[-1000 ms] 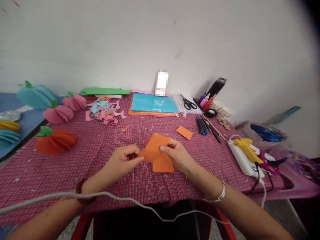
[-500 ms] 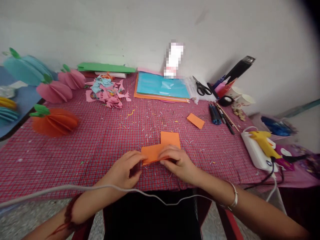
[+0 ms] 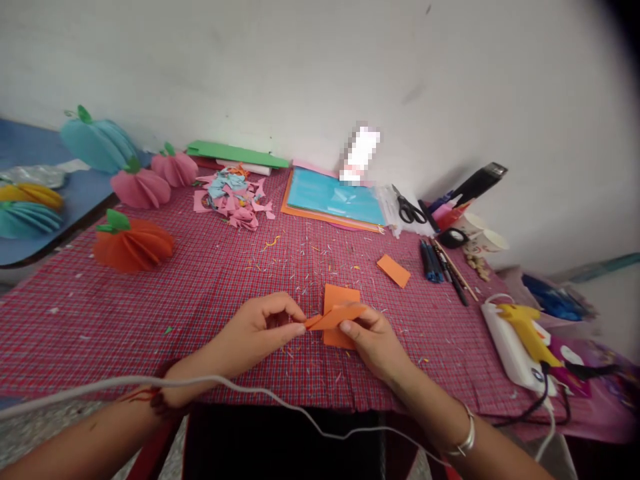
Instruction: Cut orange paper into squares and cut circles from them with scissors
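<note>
Between my two hands is a folded piece of orange paper [image 3: 336, 317], tilted above the table. My left hand [image 3: 267, 323] pinches its left end between thumb and fingertips. The right end is gripped by my right hand [image 3: 373, 333], thumb in front and fingers behind. Underneath lies an orange paper rectangle [image 3: 342, 295] on the checked cloth, partly covered by the held piece. A smaller orange paper piece [image 3: 394, 271] rests farther back to the right.
Paper pumpkins, including an orange one [image 3: 134, 245], stand at the left. Paper scraps [image 3: 237, 200], blue sheets [image 3: 335, 193] and scissors [image 3: 409, 208] lie along the wall. Pens [image 3: 433, 261] and a yellow glue gun [image 3: 525, 330] are at the right. A white cable [image 3: 280, 407] crosses in front.
The folded orange paper has been lifted and tilted, uncovering more of the rectangle beneath. My left fingers have closed on its left end. The whole view has shifted slightly.
</note>
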A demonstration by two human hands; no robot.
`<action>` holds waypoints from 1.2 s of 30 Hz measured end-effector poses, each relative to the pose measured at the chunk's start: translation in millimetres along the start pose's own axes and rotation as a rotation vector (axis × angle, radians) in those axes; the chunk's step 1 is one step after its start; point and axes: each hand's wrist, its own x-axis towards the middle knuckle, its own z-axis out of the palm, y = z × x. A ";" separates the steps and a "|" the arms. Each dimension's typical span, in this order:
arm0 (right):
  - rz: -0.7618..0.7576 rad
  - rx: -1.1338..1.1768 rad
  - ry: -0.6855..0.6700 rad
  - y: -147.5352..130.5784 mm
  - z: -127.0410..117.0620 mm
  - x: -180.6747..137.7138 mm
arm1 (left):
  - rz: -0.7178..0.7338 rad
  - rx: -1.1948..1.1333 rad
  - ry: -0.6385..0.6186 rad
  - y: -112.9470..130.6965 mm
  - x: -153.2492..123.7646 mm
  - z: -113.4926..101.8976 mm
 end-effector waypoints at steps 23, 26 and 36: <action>0.165 0.403 -0.085 -18.5 36.2 -0.1 | 0.825 0.978 0.506 -0.9 -15.6 4.8; 0.070 0.279 -0.045 -24.3 35.6 7.9 | 0.871 1.075 0.537 -6.0 -19.0 -24.6; -0.393 -0.421 -0.197 -15.7 31.9 10.4 | 0.362 1.251 0.259 -50.0 -69.5 -89.0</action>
